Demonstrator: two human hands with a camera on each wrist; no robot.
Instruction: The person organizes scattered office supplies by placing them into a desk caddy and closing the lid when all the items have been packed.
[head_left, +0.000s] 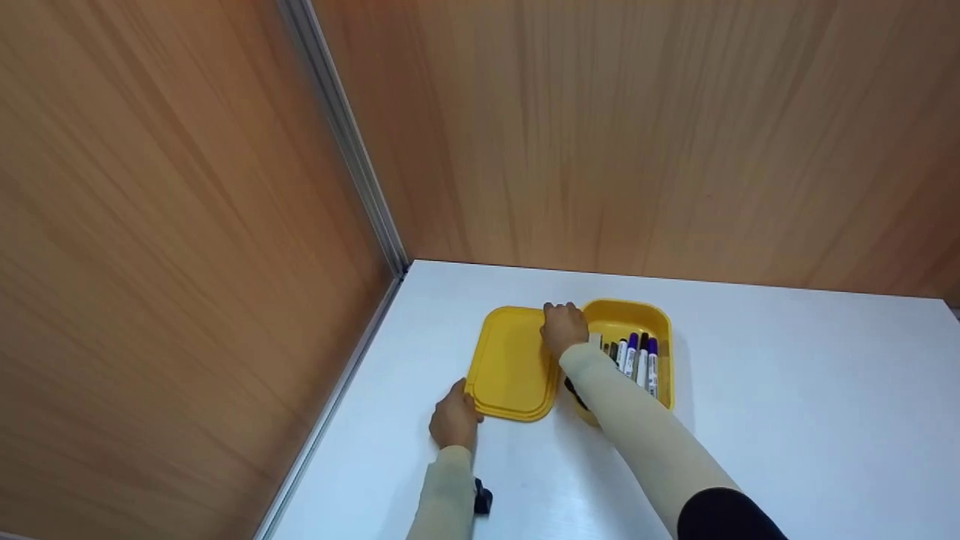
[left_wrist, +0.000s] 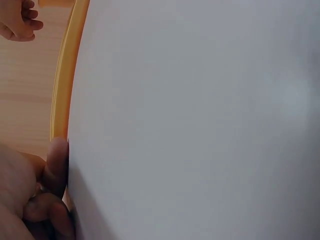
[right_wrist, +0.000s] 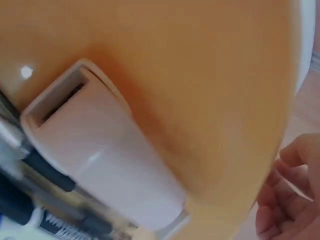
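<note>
We see a yellow lid (head_left: 511, 364) lying flat on the white table (head_left: 787, 390), just beside a yellow box (head_left: 664, 337) that touches its right edge. Inside the box lie some markers (head_left: 639, 360) with purple and black caps, and a pale eraser (right_wrist: 100, 160) next to them. Our left hand (head_left: 454, 421) is at the near left corner of the lid, with fingers curled and one fingertip (left_wrist: 57, 160) pressed on its rim. Our right hand (head_left: 562, 326) is at the far right corner of the lid, fingers bent down over the edge where lid and box meet. We cannot tell how tightly either hand pinches. We think the lid is light, thin plastic, stiff but a bit bendy, and smooth, so it could slip. The raised rim at two opposite corners looks like the best place to hold it.
</note>
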